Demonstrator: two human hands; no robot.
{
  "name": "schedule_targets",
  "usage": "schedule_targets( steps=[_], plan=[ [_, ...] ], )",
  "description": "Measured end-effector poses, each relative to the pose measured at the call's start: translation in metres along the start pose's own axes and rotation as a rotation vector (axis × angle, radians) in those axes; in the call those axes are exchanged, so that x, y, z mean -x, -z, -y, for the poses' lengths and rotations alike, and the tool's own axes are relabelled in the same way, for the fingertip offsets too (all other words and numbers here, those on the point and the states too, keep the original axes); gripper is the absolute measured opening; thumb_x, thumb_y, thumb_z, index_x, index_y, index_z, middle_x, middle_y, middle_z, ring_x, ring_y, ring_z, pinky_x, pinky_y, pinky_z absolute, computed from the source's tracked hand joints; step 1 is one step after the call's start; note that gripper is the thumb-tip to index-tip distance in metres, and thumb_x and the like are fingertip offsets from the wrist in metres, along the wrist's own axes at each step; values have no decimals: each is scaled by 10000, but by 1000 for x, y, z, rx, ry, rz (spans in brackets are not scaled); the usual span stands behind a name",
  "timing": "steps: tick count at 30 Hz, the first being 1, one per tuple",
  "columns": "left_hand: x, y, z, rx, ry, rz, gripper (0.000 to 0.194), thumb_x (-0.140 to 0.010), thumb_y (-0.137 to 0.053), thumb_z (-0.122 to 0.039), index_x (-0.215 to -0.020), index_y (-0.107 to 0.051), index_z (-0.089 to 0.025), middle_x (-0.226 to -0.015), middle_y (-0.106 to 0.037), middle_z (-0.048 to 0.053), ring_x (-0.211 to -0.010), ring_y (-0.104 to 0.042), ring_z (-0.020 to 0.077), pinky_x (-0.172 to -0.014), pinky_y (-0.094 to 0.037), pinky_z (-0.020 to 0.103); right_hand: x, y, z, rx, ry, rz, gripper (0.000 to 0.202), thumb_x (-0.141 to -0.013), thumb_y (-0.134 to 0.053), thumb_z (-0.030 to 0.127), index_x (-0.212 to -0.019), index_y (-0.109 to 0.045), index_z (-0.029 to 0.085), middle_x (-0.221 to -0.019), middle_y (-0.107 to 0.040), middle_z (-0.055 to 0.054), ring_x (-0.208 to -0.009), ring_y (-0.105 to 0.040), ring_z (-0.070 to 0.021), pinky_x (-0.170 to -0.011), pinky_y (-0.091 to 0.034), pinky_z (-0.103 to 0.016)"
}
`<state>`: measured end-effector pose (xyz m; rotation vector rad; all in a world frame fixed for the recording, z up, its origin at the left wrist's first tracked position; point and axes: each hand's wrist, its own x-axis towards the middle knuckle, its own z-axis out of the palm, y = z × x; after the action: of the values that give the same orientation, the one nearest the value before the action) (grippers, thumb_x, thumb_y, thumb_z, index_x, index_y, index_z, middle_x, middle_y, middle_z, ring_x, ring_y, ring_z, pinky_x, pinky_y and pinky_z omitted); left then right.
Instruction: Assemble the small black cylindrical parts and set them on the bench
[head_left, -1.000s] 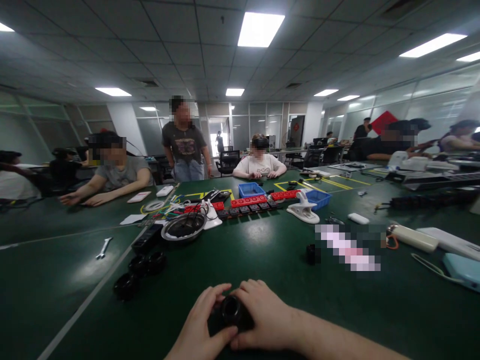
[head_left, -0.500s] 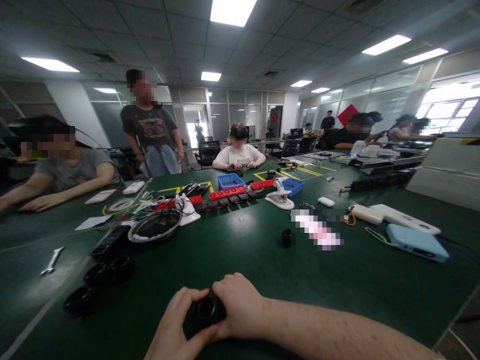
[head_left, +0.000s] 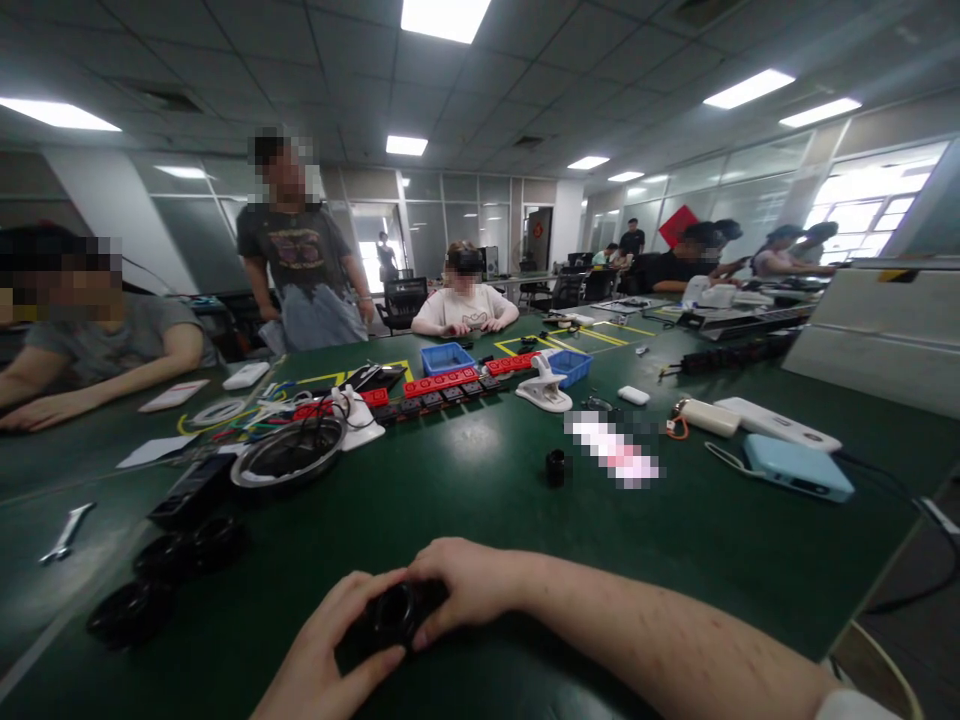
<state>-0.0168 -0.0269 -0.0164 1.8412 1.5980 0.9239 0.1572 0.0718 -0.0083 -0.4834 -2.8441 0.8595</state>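
Observation:
A black, round, hollow plastic part (head_left: 394, 612) sits between my hands near the table's front edge, its opening facing up. My left hand (head_left: 330, 640) curves round its left side, thumb at the near edge and fingers at the far edge. From the right, my right hand (head_left: 472, 585) grips the same part, its thumb against the near right side. To the left lie similar black rings: a near one (head_left: 129, 612), a middle one (head_left: 163, 556) and a far one (head_left: 220, 540). A small black cylinder (head_left: 556, 467) stands farther ahead.
On the green table (head_left: 480, 500) are a wrench (head_left: 67, 533), a metal bowl (head_left: 289, 455), red power strips (head_left: 442, 383), a blue bin (head_left: 446, 360), a white clamp (head_left: 544, 385) and a light-blue box (head_left: 799, 467). A co-worker (head_left: 465, 300) sits opposite; another person (head_left: 300, 250) stands behind.
The view has swung slightly, so things on the table appear farther left. My right thumb has shifted along the black part, away from my left thumb. Both hands still hold the part.

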Motion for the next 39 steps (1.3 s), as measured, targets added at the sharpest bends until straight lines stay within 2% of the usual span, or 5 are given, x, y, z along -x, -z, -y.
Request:
schedule_targets(
  steps=[11,18,23,29,39],
  plan=[
    [-2,-6,6,-63,16,-115,348,-591,-658,-313,-926,-596,-243,-922,-613,26,-910,-557,256,-787,-460,368,-5,-22,23,368,-204,-212,625,-520,-568,686,-803,-560,129,-761,-579,-69,-703,-522,-216,-707,-399,-364],
    [-1,-3,-2,3,-23,-132,328,-612,-629,-274,-940,-614,-273,-992,-592,20,-948,-538,236,-834,-434,349,-2,-1,-1,121,101,10,413,-677,-621,433,-958,-554,138,-831,-546,-25,-754,-498,-138,-679,-391,-234],
    [-2,0,-9,-41,7,-19,317,-610,-651,-290,-922,-617,-244,-896,-603,29,-868,-562,238,-766,-460,354,-3,-4,0,52,0,-32,372,-624,-668,433,-838,-561,148,-726,-526,21,-642,-466,-99,-581,-368,-197],
    [-3,2,-5,-61,64,-61,337,-592,-660,-272,-921,-605,-223,-897,-595,36,-872,-556,252,-781,-451,395,-2,-19,26,296,-214,-204,558,-560,-584,645,-788,-550,136,-745,-569,-48,-666,-508,-182,-636,-397,-312],
    [-3,2,-3,26,-24,6,347,-653,-606,-278,-1000,-596,-275,-984,-591,36,-933,-537,240,-812,-438,356,0,1,1,76,22,1,350,-660,-648,406,-886,-557,155,-783,-533,-1,-740,-485,-131,-681,-382,-238]
  ],
)
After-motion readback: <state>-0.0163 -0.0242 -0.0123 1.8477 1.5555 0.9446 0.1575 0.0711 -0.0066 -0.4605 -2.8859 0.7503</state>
